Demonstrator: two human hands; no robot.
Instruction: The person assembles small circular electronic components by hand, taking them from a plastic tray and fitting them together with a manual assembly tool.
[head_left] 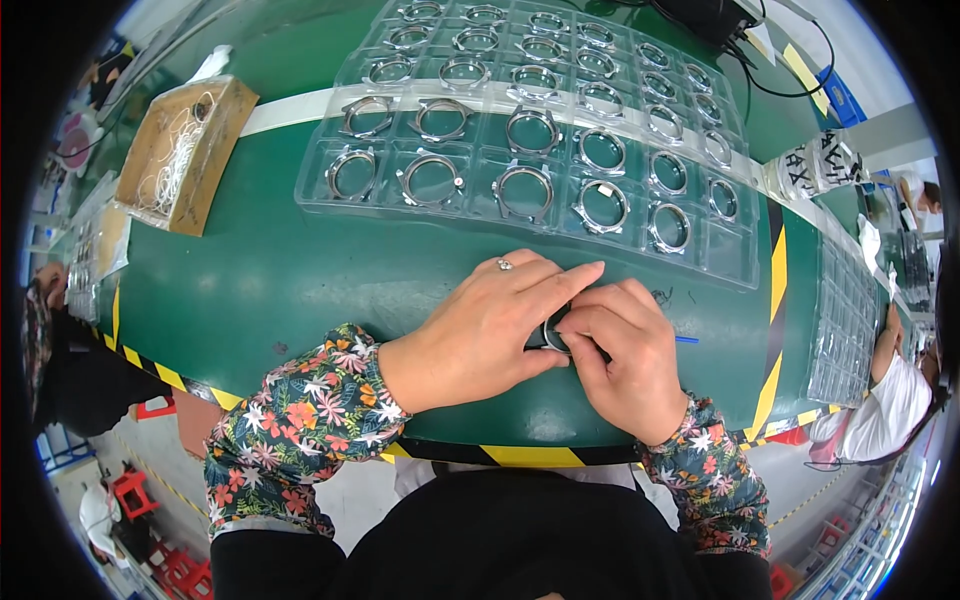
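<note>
Over the near middle of the green table, a round metal watch case (551,334) sits between my two hands, mostly covered by fingers. Dark material shows around its rim; I cannot make out what it is. My left hand (480,325) is closed around the case from the left, a ring on one finger. From the right, my right hand (632,355) has its fingers bent and pinched together against the case's edge. A thin blue stick (687,340) pokes out past the right hand; whether it is held or lies on the table, I cannot tell.
A clear plastic tray (725,265) with several metal watch cases spans the far side. At far left stands a cardboard box (222,135) of white cords. More clear trays (842,335) lie at the right edge, near another person's arm (885,345). Yellow-black tape (530,456) lines the near edge.
</note>
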